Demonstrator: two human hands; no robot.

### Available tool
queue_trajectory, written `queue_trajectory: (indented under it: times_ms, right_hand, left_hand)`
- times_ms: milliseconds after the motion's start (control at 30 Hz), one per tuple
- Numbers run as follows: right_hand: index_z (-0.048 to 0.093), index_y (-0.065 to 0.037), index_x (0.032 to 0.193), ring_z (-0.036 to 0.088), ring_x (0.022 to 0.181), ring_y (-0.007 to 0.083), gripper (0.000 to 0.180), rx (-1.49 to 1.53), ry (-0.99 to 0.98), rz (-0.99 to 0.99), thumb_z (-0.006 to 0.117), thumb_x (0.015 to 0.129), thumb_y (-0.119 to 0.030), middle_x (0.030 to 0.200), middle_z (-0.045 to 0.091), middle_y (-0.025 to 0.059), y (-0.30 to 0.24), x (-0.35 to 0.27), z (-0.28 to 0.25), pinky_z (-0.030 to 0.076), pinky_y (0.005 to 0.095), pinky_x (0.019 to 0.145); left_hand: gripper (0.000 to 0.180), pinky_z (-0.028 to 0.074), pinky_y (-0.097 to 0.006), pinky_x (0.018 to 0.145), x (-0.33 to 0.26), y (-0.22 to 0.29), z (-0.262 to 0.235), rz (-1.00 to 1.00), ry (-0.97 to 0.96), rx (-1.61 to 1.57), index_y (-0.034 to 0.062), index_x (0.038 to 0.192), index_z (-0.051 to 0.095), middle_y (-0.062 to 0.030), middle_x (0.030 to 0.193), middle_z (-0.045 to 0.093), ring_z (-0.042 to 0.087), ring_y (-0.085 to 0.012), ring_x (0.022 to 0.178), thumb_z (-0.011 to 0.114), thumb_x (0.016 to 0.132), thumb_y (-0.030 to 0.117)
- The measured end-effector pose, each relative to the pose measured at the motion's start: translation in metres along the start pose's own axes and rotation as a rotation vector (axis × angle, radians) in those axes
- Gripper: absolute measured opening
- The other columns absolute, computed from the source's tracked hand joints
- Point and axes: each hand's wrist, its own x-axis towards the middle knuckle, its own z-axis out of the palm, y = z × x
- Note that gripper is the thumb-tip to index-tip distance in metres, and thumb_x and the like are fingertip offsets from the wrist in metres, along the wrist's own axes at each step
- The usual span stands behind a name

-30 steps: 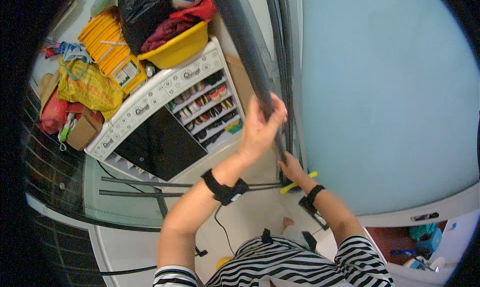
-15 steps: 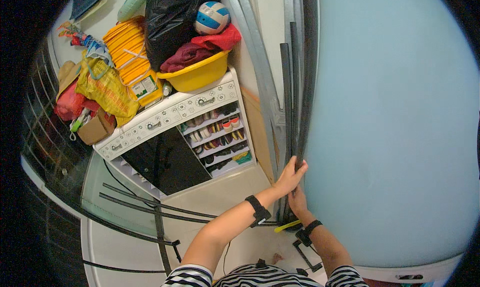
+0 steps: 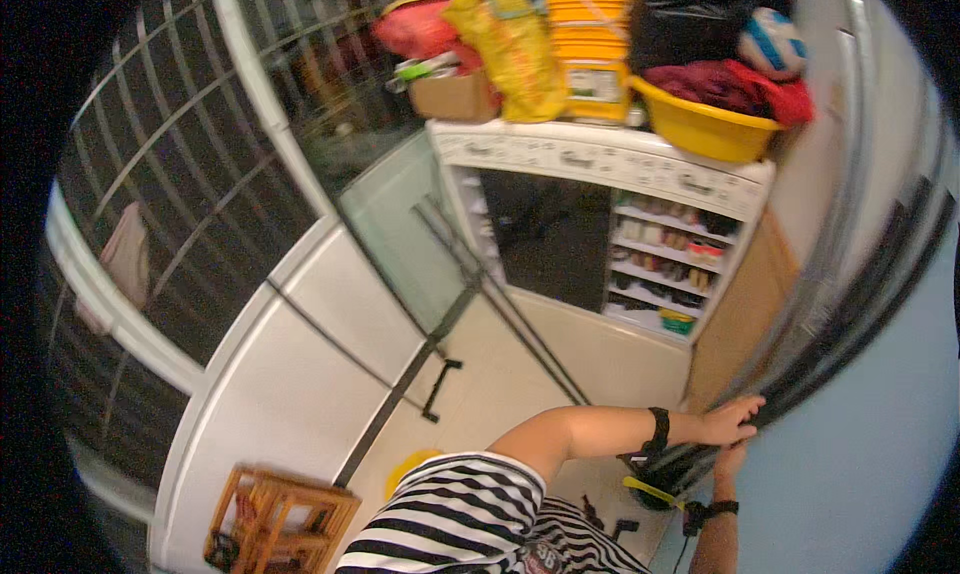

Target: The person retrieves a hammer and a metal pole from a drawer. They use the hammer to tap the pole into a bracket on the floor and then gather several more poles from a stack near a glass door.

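A bundle of long dark poles leans along the right side, beside a pale blue surface. My left hand is closed around a black pole near the bundle's lower part, its fingers slightly blurred. Just below it, my right hand grips the same pole, with its fingers partly hidden. Both wrists wear black bands. Near the foot of the poles lies a bright yellow strip.
A white shoe cabinet stands ahead, carrying a yellow basin, a ball and bags. Two thin dark poles slant across the floor. A black bracket and a wooden rack are at left, beside barred windows.
My view has swung left, so the cabinet and poles appear farther right. The wooden rack has come into view. Both hands stay on the pole.
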Motion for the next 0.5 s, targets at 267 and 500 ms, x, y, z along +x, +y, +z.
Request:
queue_trajectory:
  times_ms: [267,500]
  right_hand:
    - [0.054,0.010,0.088,0.052,0.055,0.0353,0.050,-0.289,0.507,-0.335,0.052,0.086,-0.040,0.065,0.055,0.0226,0.118,0.048,0.037,0.040,0.0427,0.049]
    - [0.033,-0.001,0.048,0.022,0.039,0.0194,0.064,-0.319,0.104,-0.052,0.044,0.086,-0.052,0.043,0.025,0.0094,0.032,0.027,-0.012,0.022,0.0399,0.040]
  left_hand:
    - [0.036,0.048,-0.027,0.055,-0.118,0.004,-0.111,-0.415,-0.233,0.106,0.0029,0.078,0.065,-0.0064,0.068,0.063,0.060,-0.0148,0.061,0.056,0.083,0.037]
    - [0.080,0.051,-0.041,0.062,-0.229,-0.002,-0.227,-1.058,-0.315,0.401,-0.0031,0.078,0.064,-0.0153,0.078,0.062,0.061,-0.0283,0.072,0.052,0.063,0.075]
